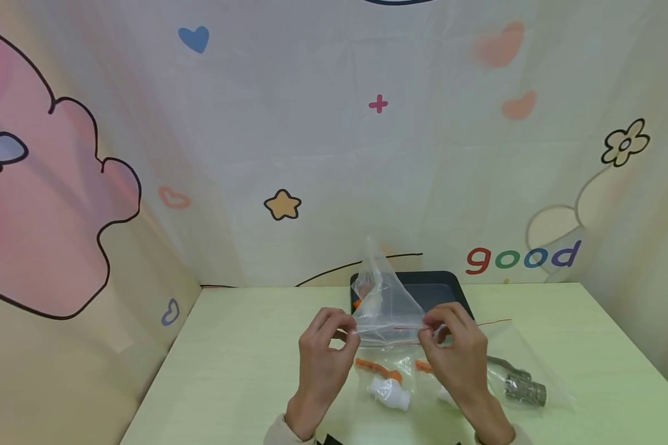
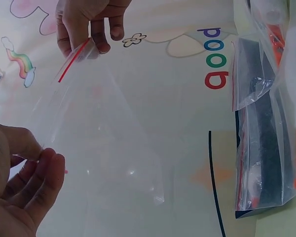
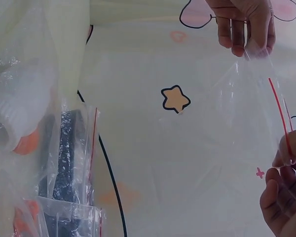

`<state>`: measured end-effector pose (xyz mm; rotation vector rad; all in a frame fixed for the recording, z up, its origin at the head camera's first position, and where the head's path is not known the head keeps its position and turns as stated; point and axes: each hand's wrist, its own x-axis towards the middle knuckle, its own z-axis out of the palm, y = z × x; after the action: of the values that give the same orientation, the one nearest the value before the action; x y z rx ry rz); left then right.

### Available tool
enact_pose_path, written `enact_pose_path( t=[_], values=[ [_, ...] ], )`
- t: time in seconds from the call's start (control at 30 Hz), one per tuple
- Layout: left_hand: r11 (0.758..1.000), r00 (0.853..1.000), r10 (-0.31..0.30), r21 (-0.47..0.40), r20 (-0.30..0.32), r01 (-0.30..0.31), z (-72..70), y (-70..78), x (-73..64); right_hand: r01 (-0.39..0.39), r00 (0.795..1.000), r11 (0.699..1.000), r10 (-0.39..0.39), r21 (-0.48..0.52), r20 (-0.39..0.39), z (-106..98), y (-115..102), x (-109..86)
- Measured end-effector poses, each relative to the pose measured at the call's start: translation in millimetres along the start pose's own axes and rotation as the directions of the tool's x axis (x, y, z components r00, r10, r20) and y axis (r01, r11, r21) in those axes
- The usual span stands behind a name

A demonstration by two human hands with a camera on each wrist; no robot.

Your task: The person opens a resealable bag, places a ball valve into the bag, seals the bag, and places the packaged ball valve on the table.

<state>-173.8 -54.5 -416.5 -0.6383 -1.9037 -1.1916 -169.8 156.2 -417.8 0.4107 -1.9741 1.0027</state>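
Observation:
A clear zip bag [image 1: 386,303] with a red strip is stretched between my two hands, its body pointing up and away. My left hand [image 1: 327,346] pinches one end of the zip edge between thumb and fingers. At the other end, my right hand [image 1: 458,349] pinches the same edge. The left wrist view shows the bag [image 2: 113,133] flat and see-through, with nothing visible inside. Below the hands lie bags holding a white bottle-like piece [image 1: 391,394] and an orange strip-like piece [image 1: 375,369]; my right hand partly covers a second such pair.
At the back stands a black tray [image 1: 431,275], partly behind the raised bag, with bagged items in it. On the right, another zip bag [image 1: 534,361] holds a dark grey-green cylinder [image 1: 526,390] and a curved piece. A printed curtain [image 1: 334,142] hangs behind the pale table [image 1: 228,358].

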Motion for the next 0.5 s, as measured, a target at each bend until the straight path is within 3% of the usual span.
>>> enact_pose_path(
  t=[0.17,0.33,0.5],
  values=[
    [1.0,1.0,0.014,-0.012,0.009,-0.014,0.1,1.0,-0.4,-0.01,1.0,1.0,0.01,0.017,0.002,-0.8,1.7,-0.7],
    [1.0,0.998,-0.004,-0.022,0.061,0.006,-0.5,2.6,-0.1,0.006,1.0,1.0,-0.006,0.017,0.011,-0.3,1.3,-1.6],
    [1.0,0.999,-0.009,0.002,0.044,0.009,-2.0,4.8,1.5,0.011,0.996,0.996,-0.018,0.085,0.09,1.3,-2.0,-2.6]
  ],
)
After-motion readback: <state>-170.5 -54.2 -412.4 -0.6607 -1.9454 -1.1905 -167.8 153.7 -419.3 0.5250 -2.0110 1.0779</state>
